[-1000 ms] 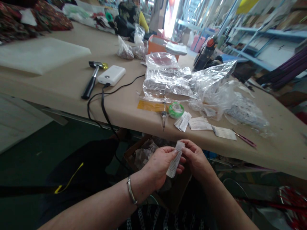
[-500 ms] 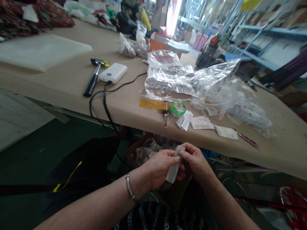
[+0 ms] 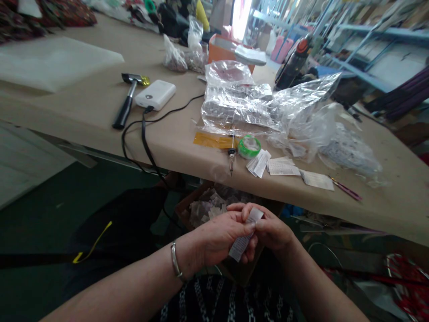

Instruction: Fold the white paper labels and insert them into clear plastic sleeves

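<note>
Between my two hands is a narrow printed label (image 3: pixel 241 245), whitish with fine text, slanting across my fingers. My left hand (image 3: pixel 223 235) pinches it with the thumb on top. From the other side my right hand (image 3: pixel 273 229) grips its upper part, thumb near the left thumb. The hands meet just below the table edge, over an open cardboard box (image 3: pixel 187 208) filled with paper and plastic scraps. On the table edge above lie small stacks of printed labels (image 3: pixel 284 167), a green tape roll (image 3: pixel 249 146) and a soldering-iron-like tool (image 3: pixel 231 158).
Crumpled clear plastic bags (image 3: pixel 239 105) cover the table's middle. A hammer (image 3: pixel 125 107), a white power bank (image 3: pixel 156 95) and a black cable (image 3: pixel 144 134) lie left. Purple-handled tweezers (image 3: pixel 348 190) rest near the right edge. A dark bottle (image 3: pixel 291 67) stands behind.
The label has tilted more between my hands, and the left thumb has slid up against the right one. My right fingers have curled further over the label's top. The view has shifted slightly.
</note>
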A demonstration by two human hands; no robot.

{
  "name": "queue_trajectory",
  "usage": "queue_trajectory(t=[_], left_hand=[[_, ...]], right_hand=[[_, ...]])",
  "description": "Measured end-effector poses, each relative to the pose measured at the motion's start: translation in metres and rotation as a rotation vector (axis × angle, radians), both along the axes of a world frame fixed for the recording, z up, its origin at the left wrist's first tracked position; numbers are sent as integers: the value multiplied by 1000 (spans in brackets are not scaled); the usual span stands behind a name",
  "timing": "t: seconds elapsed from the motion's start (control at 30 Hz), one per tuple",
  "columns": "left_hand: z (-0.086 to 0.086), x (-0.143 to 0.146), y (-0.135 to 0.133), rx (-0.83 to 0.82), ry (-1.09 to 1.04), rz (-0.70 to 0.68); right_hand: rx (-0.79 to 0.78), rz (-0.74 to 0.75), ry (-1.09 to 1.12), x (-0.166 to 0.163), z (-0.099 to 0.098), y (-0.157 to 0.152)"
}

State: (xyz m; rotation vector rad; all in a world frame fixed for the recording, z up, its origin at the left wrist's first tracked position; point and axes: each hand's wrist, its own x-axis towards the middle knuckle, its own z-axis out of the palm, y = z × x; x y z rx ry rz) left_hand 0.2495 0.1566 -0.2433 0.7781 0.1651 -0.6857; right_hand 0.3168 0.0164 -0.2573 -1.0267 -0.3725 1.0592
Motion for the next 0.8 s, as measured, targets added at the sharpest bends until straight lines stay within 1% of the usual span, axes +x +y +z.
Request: queue_trajectory(t=[0.07, 0.1, 0.17, 0.23, 0.3, 0.37, 0.47, 0.6, 0.8], left_hand=[[-2, 1, 0, 9, -8, 22], [-2, 1, 0, 11, -9, 31], [-1, 2, 2, 26, 14, 64], [0, 3, 4, 50, 45, 103], [1, 3, 5, 65, 61, 126], [1, 4, 4, 77, 75, 126], [2, 5, 3, 99, 97, 127], [6, 2, 2, 94, 96, 139], [10, -20, -4, 39, 168, 192]], right_hand=[[-67, -19, -76, -1, 0, 1], [-127, -45, -151, -2, 1, 1], [-272, -142, -393, -4, 4, -1], [-387, -262, -692, -6, 8, -3], [-439, -339, -940, -8, 11, -4], [-464, -353, -1071, -10, 13, -4], [-509, -341, -1132, -11, 13, -3], [-542, -375, -1087, -13, 10, -2], [-576, -320, -999, -31, 9, -7]])
